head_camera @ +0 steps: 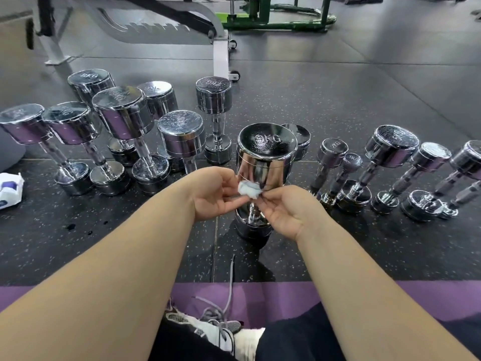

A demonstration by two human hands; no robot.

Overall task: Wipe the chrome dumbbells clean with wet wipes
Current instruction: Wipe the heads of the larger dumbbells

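A wipes packet [9, 187] lies on the floor at far left, near a cluster of upright chrome dumbbells [122, 121]. My left hand [213, 194] pinches a crumpled wet wipe [249, 189] in front of the upright 9KG dumbbell [265, 162]; my right hand [286, 212] pinches it too. Smaller dumbbells [390, 152] stand further right.

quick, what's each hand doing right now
Left hand: pinches the wadded wet wipe.
Right hand: pinches the same wipe at its other side.
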